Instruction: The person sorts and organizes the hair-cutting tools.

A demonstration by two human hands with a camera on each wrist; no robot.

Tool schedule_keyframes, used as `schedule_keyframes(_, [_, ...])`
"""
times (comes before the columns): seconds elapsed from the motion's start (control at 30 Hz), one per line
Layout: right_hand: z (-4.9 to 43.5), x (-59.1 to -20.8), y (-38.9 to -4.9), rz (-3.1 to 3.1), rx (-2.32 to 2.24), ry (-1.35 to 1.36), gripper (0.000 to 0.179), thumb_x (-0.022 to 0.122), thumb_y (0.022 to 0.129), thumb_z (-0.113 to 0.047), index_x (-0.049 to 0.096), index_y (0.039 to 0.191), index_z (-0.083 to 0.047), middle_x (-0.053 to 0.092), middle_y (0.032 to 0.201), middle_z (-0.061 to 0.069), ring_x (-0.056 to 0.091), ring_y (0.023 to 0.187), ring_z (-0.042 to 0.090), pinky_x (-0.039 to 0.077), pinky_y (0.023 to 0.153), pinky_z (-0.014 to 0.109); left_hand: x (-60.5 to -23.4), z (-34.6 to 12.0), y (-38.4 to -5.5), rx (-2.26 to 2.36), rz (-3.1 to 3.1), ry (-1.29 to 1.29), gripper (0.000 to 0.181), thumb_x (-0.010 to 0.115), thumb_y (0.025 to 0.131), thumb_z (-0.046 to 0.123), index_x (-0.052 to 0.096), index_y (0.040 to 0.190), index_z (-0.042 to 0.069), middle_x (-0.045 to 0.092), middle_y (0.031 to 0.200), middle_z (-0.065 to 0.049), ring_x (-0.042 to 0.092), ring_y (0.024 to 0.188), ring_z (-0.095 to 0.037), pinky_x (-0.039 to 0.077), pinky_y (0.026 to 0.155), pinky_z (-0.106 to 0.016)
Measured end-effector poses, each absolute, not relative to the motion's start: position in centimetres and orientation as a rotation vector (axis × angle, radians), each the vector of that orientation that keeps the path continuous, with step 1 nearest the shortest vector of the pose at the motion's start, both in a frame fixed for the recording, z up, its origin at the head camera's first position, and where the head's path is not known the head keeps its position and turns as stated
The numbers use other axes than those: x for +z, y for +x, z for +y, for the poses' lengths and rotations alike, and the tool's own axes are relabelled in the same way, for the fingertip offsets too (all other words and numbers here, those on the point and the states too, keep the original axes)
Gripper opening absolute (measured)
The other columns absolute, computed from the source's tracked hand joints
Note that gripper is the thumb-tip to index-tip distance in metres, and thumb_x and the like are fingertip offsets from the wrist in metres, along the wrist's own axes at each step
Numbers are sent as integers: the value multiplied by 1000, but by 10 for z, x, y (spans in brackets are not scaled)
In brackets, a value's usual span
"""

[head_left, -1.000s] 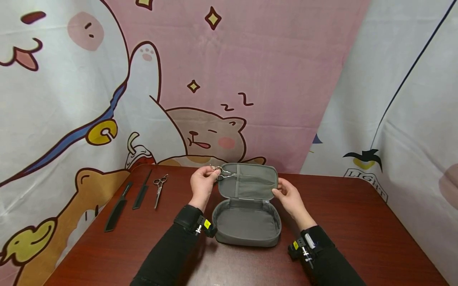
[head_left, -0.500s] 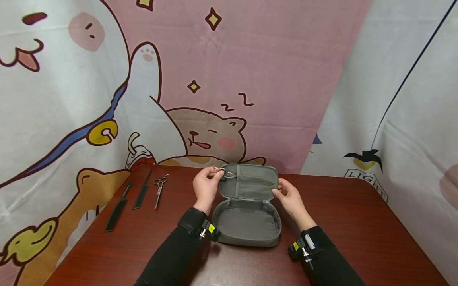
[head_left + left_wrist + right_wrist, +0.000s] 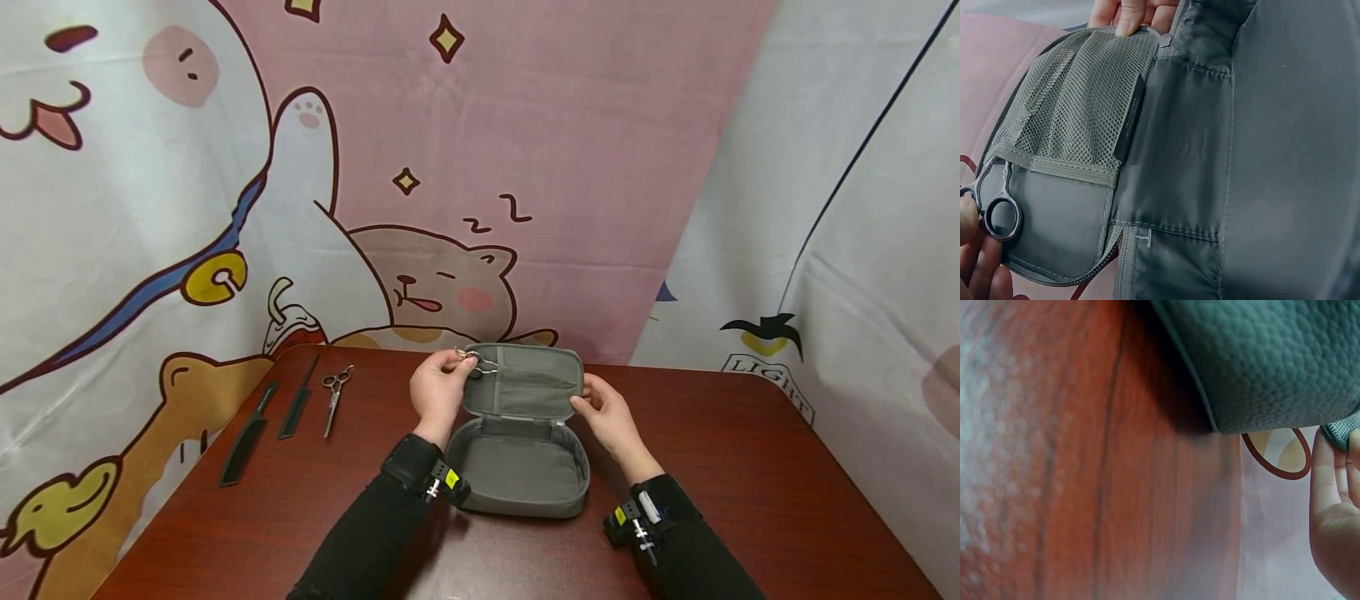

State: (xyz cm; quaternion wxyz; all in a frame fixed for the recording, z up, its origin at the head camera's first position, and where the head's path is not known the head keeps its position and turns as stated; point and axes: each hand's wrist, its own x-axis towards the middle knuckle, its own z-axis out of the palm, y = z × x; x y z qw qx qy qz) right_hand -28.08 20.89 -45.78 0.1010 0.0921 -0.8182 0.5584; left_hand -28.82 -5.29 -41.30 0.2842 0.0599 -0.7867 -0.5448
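Observation:
My left hand (image 3: 437,392) pinches a pair of silver scissors (image 3: 1007,181) by one finger ring. The blades are tucked under the elastic edge of the mesh pocket (image 3: 1072,106) inside the lid of a grey zip case (image 3: 517,505); through the mesh a blade shows faintly. The case stands unzipped on the table, lid raised, its lower compartment bare. At the lid's right edge my right hand (image 3: 609,415) grips the rim between thumb and fingers. In the right wrist view that same hand shows at the right border, partly cut off.
On the table's left lie a wide black comb with a handle (image 3: 243,450), a smaller black comb (image 3: 296,408) and a second pair of scissors (image 3: 333,404). A cartoon-printed cloth (image 3: 585,167) hangs behind the reddish-brown table (image 3: 720,467).
My left hand has moved slightly right with the scissors, sliding them deeper into the lid's mesh pocket. My right hand stays in place on the lid's edge.

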Motion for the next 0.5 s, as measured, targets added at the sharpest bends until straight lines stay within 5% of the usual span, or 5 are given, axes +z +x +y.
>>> schedule_keyframes(0.5, [209, -460, -281, -2412, 1585, 295, 27, 62, 96, -1, 60, 123, 3, 64, 97, 13, 58, 85, 14, 49, 72, 23, -412, -43, -287, -1474, -2141, 122, 14, 85, 79, 22, 77, 80, 11, 70, 74, 1, 61, 66, -16, 44, 56, -30])
